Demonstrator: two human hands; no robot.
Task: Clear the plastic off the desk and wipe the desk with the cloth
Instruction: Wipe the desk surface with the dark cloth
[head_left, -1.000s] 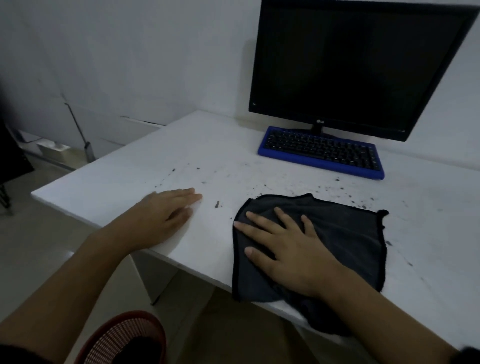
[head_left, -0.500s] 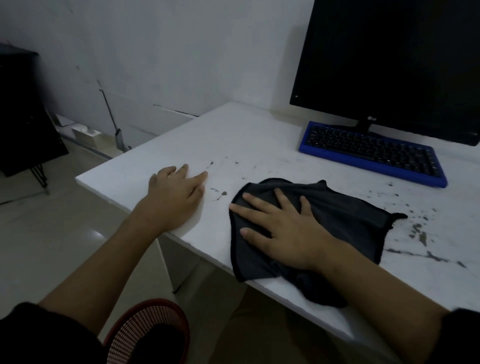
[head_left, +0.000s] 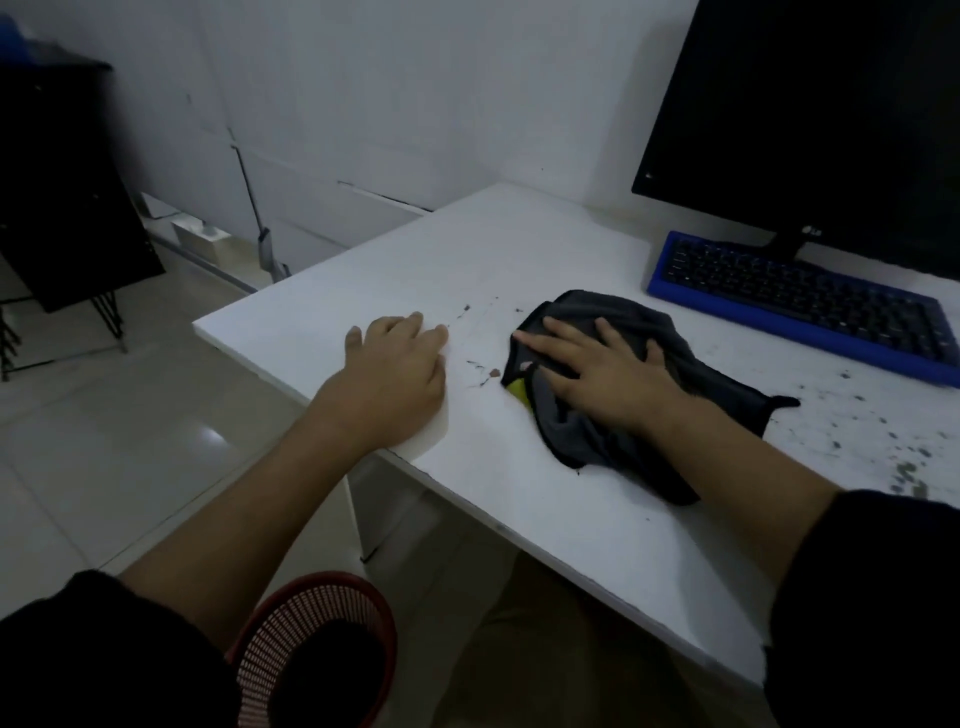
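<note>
A dark cloth is pressed flat to the white desk under the right hand, fingers spread and nothing pinched; the left hand is laid open and empty near the desk's corner, at nine o'clock of the cloth. No plastic can be seen on the top, though a yellow scrap is glimpsed under the cloth's edge and cannot be identified. Crumbs are strewn between the hands, and more specks at three o'clock. The grit could be swept over the near edge onto the tiled floor unless it is steered toward the red basket at seven o'clock; specks could equally be smeared across the top, or pushed toward the blue keyboard at one o'clock. Behind it, a dark monitor is stood against a bare pale wall in a dim room.
</note>
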